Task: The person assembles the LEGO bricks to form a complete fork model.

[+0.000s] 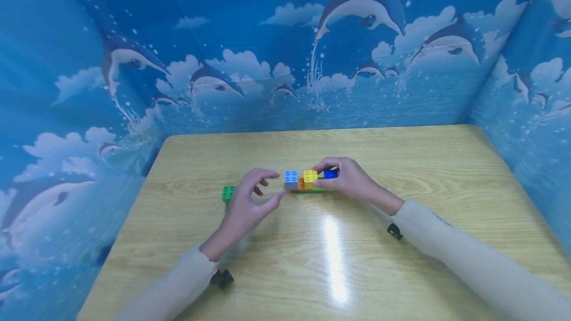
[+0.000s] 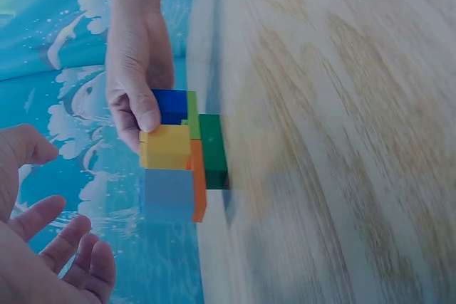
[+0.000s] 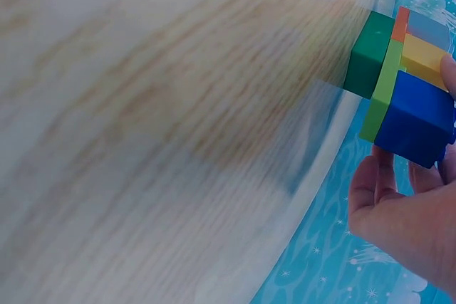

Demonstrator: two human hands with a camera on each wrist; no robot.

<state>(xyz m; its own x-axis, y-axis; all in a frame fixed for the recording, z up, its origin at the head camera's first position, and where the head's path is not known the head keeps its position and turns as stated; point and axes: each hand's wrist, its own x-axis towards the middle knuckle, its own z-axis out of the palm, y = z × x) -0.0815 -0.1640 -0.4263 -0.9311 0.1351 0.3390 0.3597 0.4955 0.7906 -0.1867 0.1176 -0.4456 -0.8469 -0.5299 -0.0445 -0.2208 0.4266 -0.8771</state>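
My right hand (image 1: 350, 181) pinches a yellow building brick (image 1: 310, 176), its thumb on the near side and fingers behind. The yellow brick sits in a small build between a light blue brick (image 1: 291, 180) and a dark blue brick (image 1: 330, 174). Below these, the left wrist view shows an orange plate brick (image 2: 199, 190), a light green plate brick (image 2: 193, 115) and a dark green brick (image 2: 214, 151) at the bottom. Just left of the light blue brick is my left hand (image 1: 247, 199), fingers spread and apart from the build, holding nothing.
A separate green brick (image 1: 228, 192) stands on the wooden table (image 1: 401, 261), partly hidden behind my left hand. A blue curtain with dolphins (image 1: 267, 98) rises along the table's back and sides.
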